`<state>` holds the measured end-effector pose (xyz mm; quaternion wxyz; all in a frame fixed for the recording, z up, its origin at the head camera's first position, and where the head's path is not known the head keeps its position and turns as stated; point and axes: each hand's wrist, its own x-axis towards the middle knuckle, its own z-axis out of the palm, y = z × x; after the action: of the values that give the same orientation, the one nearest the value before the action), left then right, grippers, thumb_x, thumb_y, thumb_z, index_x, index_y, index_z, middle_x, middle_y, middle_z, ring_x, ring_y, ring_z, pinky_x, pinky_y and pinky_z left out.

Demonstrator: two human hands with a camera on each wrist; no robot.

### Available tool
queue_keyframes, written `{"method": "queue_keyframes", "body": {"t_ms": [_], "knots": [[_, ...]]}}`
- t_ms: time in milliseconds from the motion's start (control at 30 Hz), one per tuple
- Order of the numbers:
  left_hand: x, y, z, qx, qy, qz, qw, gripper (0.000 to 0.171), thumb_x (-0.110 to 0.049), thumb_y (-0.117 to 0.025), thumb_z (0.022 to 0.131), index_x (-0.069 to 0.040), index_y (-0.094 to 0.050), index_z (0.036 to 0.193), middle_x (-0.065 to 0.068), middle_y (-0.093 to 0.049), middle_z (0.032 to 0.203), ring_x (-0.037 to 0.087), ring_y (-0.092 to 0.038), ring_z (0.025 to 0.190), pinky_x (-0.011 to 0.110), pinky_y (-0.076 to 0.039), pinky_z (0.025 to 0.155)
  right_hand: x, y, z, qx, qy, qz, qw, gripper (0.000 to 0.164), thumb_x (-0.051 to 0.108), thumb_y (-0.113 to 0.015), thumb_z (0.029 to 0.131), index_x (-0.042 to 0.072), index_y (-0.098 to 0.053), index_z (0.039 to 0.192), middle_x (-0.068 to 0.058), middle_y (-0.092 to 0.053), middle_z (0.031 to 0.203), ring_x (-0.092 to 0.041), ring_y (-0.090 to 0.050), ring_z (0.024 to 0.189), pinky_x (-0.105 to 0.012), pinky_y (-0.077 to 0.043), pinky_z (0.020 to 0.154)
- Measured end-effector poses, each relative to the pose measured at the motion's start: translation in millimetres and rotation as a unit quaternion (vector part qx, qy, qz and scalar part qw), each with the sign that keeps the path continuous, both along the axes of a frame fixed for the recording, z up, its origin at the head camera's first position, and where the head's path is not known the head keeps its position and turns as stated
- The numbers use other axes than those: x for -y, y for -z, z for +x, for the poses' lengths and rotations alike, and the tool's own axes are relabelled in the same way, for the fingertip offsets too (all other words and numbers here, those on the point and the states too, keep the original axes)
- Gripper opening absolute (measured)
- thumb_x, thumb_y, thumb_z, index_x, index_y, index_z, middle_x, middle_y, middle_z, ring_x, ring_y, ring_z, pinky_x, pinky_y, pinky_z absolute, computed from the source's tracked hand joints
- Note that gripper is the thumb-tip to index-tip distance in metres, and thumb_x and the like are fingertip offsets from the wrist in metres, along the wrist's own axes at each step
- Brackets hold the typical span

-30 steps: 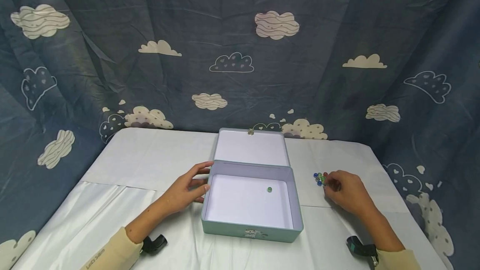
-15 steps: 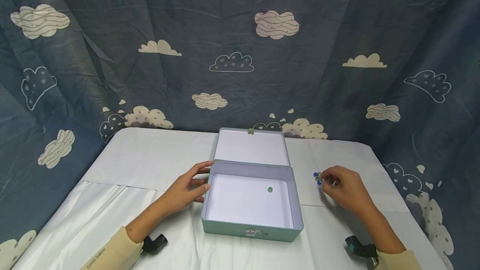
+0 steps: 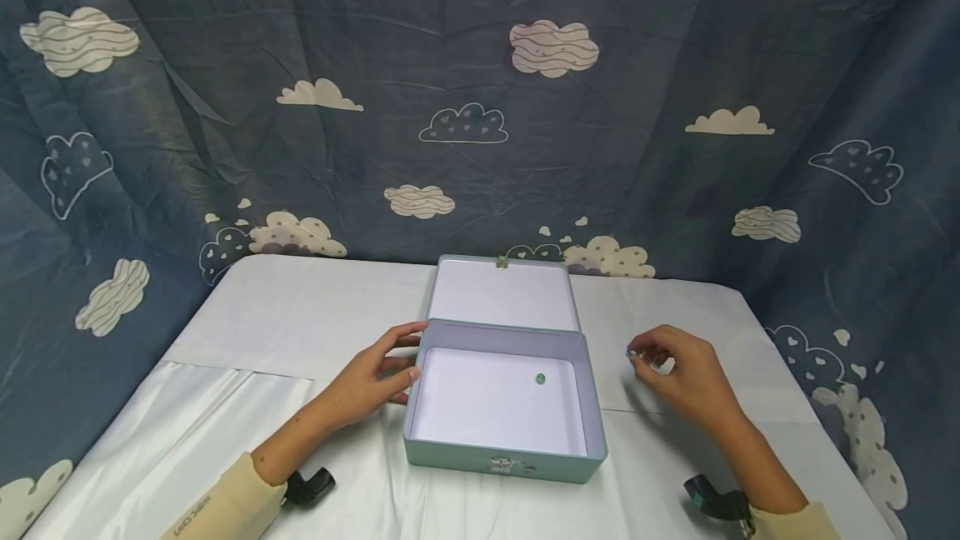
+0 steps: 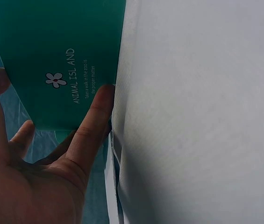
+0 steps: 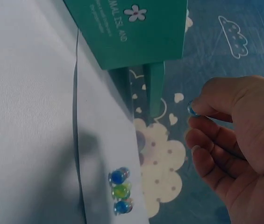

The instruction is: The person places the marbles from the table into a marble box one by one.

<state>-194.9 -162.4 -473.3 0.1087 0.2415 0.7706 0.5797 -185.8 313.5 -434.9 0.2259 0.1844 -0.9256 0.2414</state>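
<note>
Right wrist: right grip [image 5: 244, 135] pinches marble [image 5: 191, 108] (bluish).

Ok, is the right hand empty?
No: in the right wrist view, the right hand pinches a small marble.

green box [image 3: 450, 456] just sits open, lid [image 3: 504, 297] flopped back, one green marble [image 3: 540, 378] inside. bluish marble [image 5: 192, 109] pinched in the right grip [image 3: 682, 369], other marbles [image 5: 121, 191] bunched on the tabletop [image 3: 360, 294].

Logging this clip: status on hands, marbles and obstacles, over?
Left hand touching box. Right hand pinching marble. Green marble in box, others on table. Possible obstacle: box wall.
</note>
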Motion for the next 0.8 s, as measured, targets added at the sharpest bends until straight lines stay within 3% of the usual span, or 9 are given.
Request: {"method": "queue_keyframes", "body": {"t_ms": [233, 533, 800], "knots": [[-1, -1.3, 1.1, 0.002, 0.0, 0.001, 1.0, 0.066, -0.022, -0.066, 0.108, -0.03, -0.034, 0.165, 0.021, -0.042, 0.161, 0.047, -0.053, 0.141, 0.037, -0.066, 0.078, 9, -4.3, 3.1, -0.005, -0.015, -0.021, 1.0, 0.029, -0.007, -0.086, 0.081, 0.014, -0.077, 0.098, 0.008, -0.073, 0.091, -0.015, -0.066, 0.075, -0.022, -0.055, 0.068], [0, 0.2, 0.1, 0.002, 0.0, -0.002, 1.0, 0.066, -0.024, -0.066, 0.108, -0.031, -0.034, 0.165, 0.021, -0.042, 0.162, 0.047, -0.052, 0.142, 0.037, -0.066, 0.078, 24, -6.9, 7.2, 0.016, -0.016, -0.037, 0.999, 0.029, -0.005, -0.086, 0.083, 0.016, -0.078, 0.101, 0.008, -0.074, 0.095, -0.009, -0.066, 0.079, -0.031, -0.062, 0.07], [0, -0.1, 0.1, -0.001, -0.002, -0.002, 1.0, 0.066, -0.025, -0.067, 0.108, -0.032, -0.035, 0.165, 0.021, -0.043, 0.161, 0.047, -0.053, 0.141, 0.037, -0.066, 0.078, 33, -4.5, 6.7, -0.004, -0.032, -0.045, 0.998, 0.029, -0.005, -0.087, 0.083, 0.015, -0.077, 0.1, 0.008, -0.073, 0.094, -0.014, -0.067, 0.08, -0.019, -0.056, 0.07]]}}
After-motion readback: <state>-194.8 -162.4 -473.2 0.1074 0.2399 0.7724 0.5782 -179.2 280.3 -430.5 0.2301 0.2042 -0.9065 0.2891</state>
